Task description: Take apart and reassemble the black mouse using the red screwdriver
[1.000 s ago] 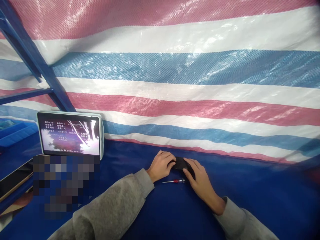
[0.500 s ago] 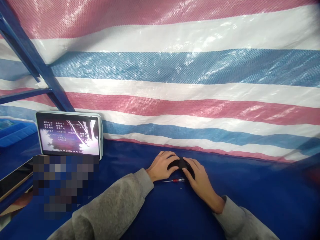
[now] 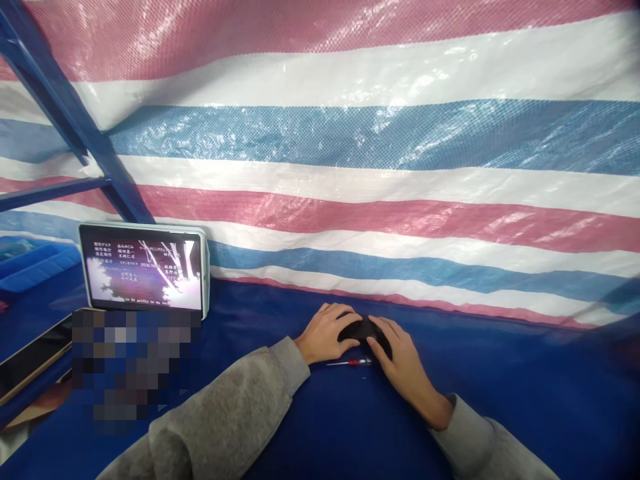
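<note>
A small black object (image 3: 361,329) lies on the blue table surface (image 3: 500,393), and both my hands grip it. My left hand (image 3: 327,331) curls round its left end, fingers bent over the top. My right hand (image 3: 400,363) covers its right end, fingers wrapped over it. A small screwdriver (image 3: 349,363) with a red handle and thin metal shaft lies flat on the table just in front of my hands, untouched. Grey sleeves cover both forearms.
A tablet (image 3: 145,270) playing video stands at the left against the striped red, white and blue tarpaulin (image 3: 380,153). A blue metal frame (image 3: 65,113) rises behind it. A dark flat device (image 3: 30,357) lies at the far left edge.
My fingers have shifted slightly on the black object, closing in over it. The view has nudged a little; the screwdriver has stayed put.
</note>
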`<move>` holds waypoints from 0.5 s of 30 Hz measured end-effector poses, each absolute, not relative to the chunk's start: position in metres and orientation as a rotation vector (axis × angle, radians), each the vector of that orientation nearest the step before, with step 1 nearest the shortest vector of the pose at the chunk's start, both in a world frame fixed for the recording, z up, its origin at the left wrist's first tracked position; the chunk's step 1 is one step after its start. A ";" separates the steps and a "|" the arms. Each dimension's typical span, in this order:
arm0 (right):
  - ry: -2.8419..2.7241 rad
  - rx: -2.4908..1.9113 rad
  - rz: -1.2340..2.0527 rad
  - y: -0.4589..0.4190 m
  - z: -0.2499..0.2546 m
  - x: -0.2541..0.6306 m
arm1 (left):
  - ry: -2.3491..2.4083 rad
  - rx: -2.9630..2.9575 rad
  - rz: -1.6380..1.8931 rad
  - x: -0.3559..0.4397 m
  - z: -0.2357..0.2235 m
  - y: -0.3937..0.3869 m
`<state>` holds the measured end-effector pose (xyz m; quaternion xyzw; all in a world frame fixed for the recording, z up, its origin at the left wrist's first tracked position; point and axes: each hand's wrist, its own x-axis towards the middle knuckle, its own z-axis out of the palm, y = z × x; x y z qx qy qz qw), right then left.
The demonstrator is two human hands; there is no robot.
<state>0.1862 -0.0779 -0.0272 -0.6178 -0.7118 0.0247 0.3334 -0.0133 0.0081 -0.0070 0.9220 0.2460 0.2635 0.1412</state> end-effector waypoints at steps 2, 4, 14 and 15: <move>-1.858 -1.617 0.081 -0.078 -0.028 0.186 | 0.712 2.666 0.755 -0.014 -0.006 0.008; -1.859 -1.626 0.102 -0.078 -0.029 0.187 | 0.716 2.671 0.745 -0.014 -0.005 0.008; -1.814 -1.523 0.185 -0.077 -0.028 0.191 | 0.757 2.648 0.831 -0.011 -0.006 0.007; -1.787 -1.525 0.197 -0.077 -0.028 0.191 | 0.771 2.634 0.845 -0.011 -0.005 0.007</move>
